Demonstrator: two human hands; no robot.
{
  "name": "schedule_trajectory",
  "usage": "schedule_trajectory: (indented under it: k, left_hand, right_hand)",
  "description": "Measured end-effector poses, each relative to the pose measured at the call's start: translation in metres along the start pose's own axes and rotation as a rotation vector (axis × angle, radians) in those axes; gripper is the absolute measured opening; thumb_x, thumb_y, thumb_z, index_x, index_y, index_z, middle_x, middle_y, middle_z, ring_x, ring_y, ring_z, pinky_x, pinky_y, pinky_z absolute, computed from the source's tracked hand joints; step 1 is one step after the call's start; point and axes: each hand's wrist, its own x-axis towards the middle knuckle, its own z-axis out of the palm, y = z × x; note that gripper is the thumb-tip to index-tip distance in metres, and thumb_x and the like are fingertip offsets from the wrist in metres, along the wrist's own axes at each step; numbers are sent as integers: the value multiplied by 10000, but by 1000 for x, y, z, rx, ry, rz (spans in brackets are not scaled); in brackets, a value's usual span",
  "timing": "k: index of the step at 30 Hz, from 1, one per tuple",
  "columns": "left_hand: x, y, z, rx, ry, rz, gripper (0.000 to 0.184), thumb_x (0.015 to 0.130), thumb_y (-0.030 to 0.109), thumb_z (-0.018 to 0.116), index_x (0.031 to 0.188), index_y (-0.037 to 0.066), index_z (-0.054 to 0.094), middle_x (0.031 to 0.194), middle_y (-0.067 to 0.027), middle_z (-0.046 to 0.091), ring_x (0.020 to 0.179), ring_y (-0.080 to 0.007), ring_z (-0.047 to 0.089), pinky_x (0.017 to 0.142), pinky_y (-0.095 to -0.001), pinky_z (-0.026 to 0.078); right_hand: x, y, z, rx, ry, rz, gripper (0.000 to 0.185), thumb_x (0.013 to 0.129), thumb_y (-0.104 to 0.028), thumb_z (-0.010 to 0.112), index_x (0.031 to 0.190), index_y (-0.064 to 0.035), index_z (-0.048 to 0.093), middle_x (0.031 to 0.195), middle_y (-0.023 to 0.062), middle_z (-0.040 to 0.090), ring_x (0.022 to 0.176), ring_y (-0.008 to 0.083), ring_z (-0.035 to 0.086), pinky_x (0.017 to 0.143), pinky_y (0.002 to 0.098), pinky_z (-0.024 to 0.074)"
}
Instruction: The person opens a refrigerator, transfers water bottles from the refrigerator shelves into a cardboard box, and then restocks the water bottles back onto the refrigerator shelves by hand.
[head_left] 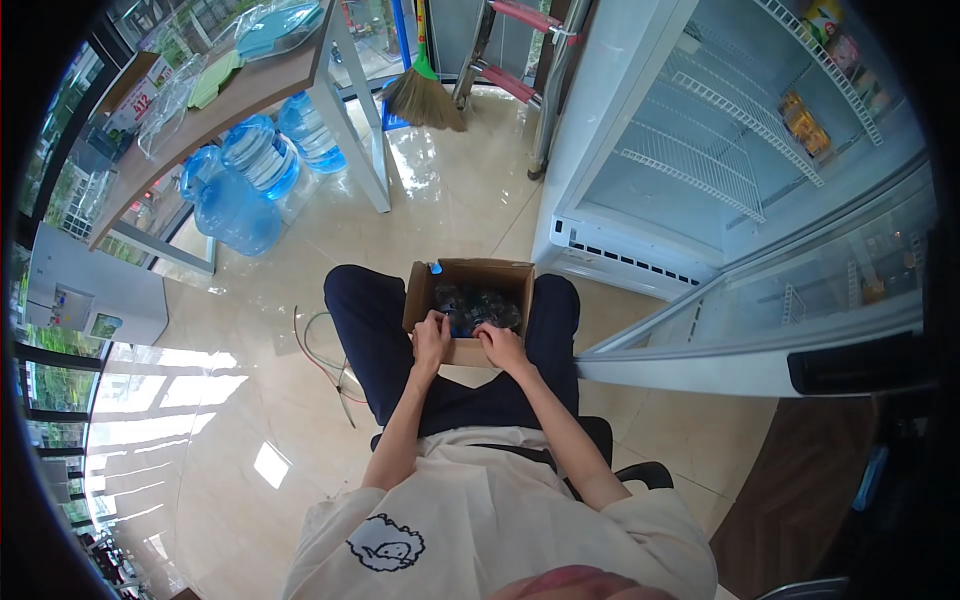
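Observation:
An open cardboard box [418,290] rests between my thighs, its top facing up. Inside lie dark items in clear, shiny plastic wrapping [493,308]; their kind cannot be made out. My left hand [430,338] is at the box's near left corner, its fingers curled in a pinch over the edge. Across from it, my right hand [502,346] reaches over the near edge, fingers closed against the wrapped items. Whatever the fingertips hold is too small and partly hidden.
To my right a display fridge [600,190] has its glass door [760,310] swung open. Large blue water bottles [240,215] stand under a table [200,130] at left. A broom [425,95] and a ladder [545,110] are ahead. Thin cables [318,350] lie on the floor.

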Motion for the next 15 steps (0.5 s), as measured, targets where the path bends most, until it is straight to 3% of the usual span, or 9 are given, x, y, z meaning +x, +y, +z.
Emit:
schedule_trajectory:
  k: [8, 11, 15]
  left_hand:
    - [-3, 11, -10, 121, 23, -80, 191, 946, 222, 616, 963, 33, 597, 801, -190, 717, 789, -400, 705, 707, -495, 551]
    - [-3, 7, -11, 95, 29, -45, 188, 944, 216, 592, 977, 33, 571, 785, -225, 699, 777, -439, 690, 696, -545, 537]
    - [-3, 9, -12, 95, 44, -66, 192, 941, 210, 584, 960, 21, 562, 767, -232, 691, 766, -443, 687, 688, -539, 538]
  right_hand:
    - [0, -12, 1, 22, 48, -55, 183, 959, -237, 550, 1028, -157, 699, 886, 157, 724, 847, 391, 694, 753, 510, 548]
    - [0, -14, 1, 34, 58, -86, 182, 960, -240, 551, 1026, -158, 699, 877, 167, 719, 840, 397, 692, 749, 516, 545]
    - [1, -12, 3, 20, 73, -90, 179, 961, -250, 556, 1019, -160, 700, 876, 169, 719, 840, 394, 691, 746, 508, 546]
